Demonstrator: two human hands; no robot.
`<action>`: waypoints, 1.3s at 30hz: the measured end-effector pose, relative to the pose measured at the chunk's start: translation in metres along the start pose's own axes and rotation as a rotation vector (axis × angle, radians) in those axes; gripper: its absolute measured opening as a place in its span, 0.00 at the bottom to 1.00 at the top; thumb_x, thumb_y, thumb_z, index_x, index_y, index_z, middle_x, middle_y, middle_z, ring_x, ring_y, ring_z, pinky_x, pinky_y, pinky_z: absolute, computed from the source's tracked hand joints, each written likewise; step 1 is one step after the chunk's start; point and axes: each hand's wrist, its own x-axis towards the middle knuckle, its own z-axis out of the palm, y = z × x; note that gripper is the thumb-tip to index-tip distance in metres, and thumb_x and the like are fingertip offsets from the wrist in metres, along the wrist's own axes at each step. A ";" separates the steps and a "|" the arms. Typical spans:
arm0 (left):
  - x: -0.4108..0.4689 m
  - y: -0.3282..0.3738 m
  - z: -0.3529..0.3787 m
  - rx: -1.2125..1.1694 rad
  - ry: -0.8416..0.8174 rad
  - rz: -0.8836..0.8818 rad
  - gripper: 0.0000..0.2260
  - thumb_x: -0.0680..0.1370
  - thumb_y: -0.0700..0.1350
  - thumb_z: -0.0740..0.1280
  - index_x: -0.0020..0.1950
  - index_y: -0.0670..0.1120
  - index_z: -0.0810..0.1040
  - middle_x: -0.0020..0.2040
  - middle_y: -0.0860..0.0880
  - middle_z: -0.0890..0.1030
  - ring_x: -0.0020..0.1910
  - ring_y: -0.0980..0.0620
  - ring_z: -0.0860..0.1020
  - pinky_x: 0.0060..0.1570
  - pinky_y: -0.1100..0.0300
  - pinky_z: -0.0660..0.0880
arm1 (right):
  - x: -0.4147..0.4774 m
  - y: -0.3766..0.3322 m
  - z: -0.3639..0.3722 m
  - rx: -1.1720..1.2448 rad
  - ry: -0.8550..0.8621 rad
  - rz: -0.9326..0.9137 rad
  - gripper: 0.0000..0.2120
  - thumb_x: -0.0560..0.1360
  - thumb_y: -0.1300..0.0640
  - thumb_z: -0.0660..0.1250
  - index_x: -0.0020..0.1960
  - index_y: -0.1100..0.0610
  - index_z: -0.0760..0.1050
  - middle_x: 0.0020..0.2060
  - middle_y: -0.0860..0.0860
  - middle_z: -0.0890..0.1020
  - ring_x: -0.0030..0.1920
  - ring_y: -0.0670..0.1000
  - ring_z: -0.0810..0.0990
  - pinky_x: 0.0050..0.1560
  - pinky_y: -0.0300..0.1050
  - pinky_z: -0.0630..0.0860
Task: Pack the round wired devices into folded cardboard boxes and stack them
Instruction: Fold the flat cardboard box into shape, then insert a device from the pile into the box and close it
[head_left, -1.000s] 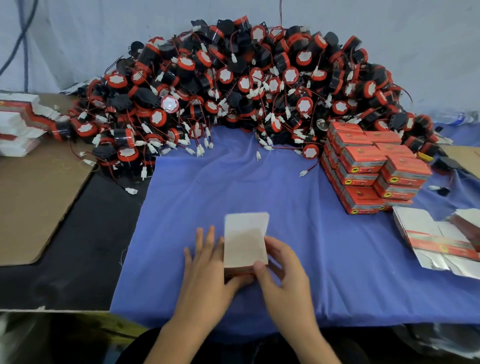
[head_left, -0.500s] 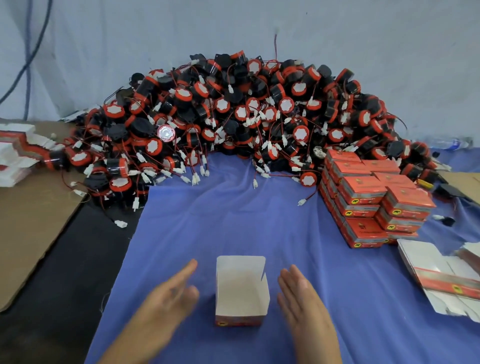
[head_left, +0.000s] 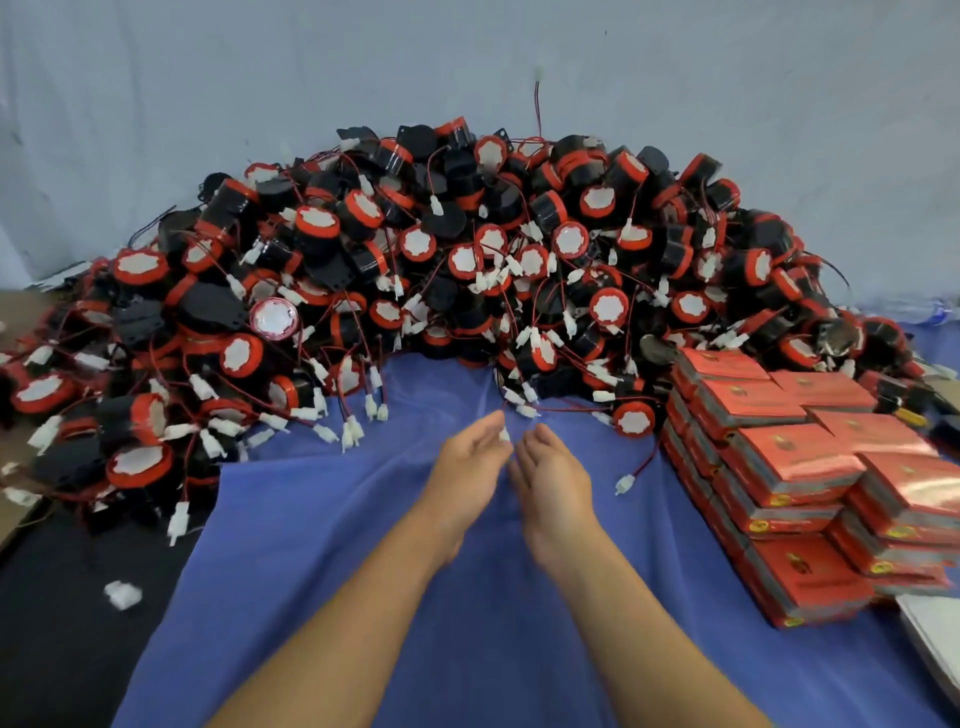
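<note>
Both arms reach forward over the blue cloth (head_left: 337, 545), a soft fabric that wrinkles into shallow folds toward the heap. The left hand (head_left: 467, 462) and the right hand (head_left: 550, 478) sit side by side, palms turned toward each other, fingers long and relaxed, gripping nothing that shows. A small white plastic connector (head_left: 503, 434) lies right at the gap between the fingertips, and I cannot tell whether a finger touches it. Just beyond the hands rises the pile of round wired devices (head_left: 467, 249) — squat black drums with glossy orange-red rims and white scalloped faces, tangled in thin red and black wires that end in little white plugs. It banks up against the pale grey backdrop (head_left: 208, 78) and spreads across the whole far side of the table. One lone device (head_left: 634, 420) sits face up at the pile's near edge, to the right of the hands, and its loose plug (head_left: 625, 484) trails onto the cloth. On the right stands the stack of red boxes (head_left: 789, 467) — flat, shiny rectangular cartons with small yellow marks on their ends, layered in stepped rows. At the lower right corner peeks the pale edge of flat carton sheets (head_left: 935, 634). On the left the cloth gives way to a matte black surface (head_left: 62, 623) with a crumpled white scrap (head_left: 123, 594) on it.
</note>
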 end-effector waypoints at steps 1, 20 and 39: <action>0.024 0.002 0.005 0.052 0.018 0.017 0.22 0.83 0.36 0.61 0.78 0.46 0.70 0.75 0.49 0.74 0.69 0.58 0.72 0.67 0.63 0.70 | 0.023 -0.005 0.007 0.017 0.008 0.004 0.25 0.85 0.66 0.57 0.81 0.57 0.62 0.78 0.54 0.68 0.75 0.55 0.71 0.65 0.46 0.74; 0.168 0.012 0.015 0.273 0.123 0.197 0.26 0.78 0.37 0.64 0.74 0.56 0.75 0.63 0.53 0.82 0.64 0.51 0.78 0.68 0.54 0.75 | 0.135 -0.039 0.044 -0.016 0.124 -0.196 0.28 0.79 0.70 0.62 0.74 0.50 0.65 0.68 0.53 0.78 0.52 0.56 0.82 0.41 0.49 0.81; -0.058 0.037 -0.037 0.318 0.153 0.270 0.22 0.69 0.49 0.82 0.59 0.56 0.79 0.56 0.56 0.83 0.55 0.59 0.80 0.52 0.69 0.76 | -0.098 -0.044 -0.019 -0.396 -0.190 -0.080 0.17 0.79 0.65 0.66 0.61 0.47 0.81 0.52 0.47 0.86 0.51 0.47 0.85 0.56 0.51 0.83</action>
